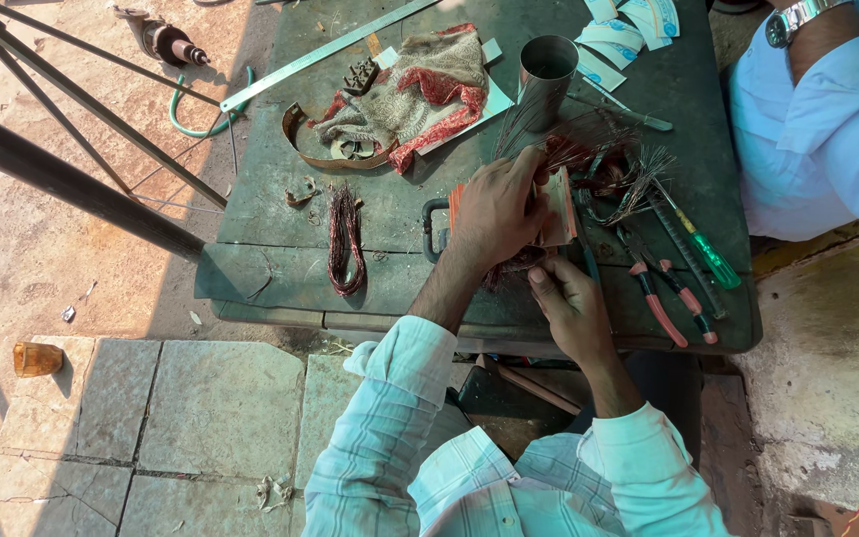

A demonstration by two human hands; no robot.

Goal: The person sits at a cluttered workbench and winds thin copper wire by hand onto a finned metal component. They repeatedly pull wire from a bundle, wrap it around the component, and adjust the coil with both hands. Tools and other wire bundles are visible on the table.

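both hands on one coppery wire-wound motor core [557, 204]: left hand [497, 209] clamped over it, right hand [567, 303] pinching underneath. nearby: one loose copper wire coil [345, 239], two red-handled pliers [670, 298], one green-handled screwdriver [710, 257].

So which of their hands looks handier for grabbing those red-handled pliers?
Probably the right hand. It rests at the table's near edge, close beside the red-handled pliers. The left hand is farther away, its grip closed over the wire-wound part.

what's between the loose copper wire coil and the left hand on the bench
In the head view, bare dark bench top separates the copper wire coil from the left hand; only a dark metal handle sits there.
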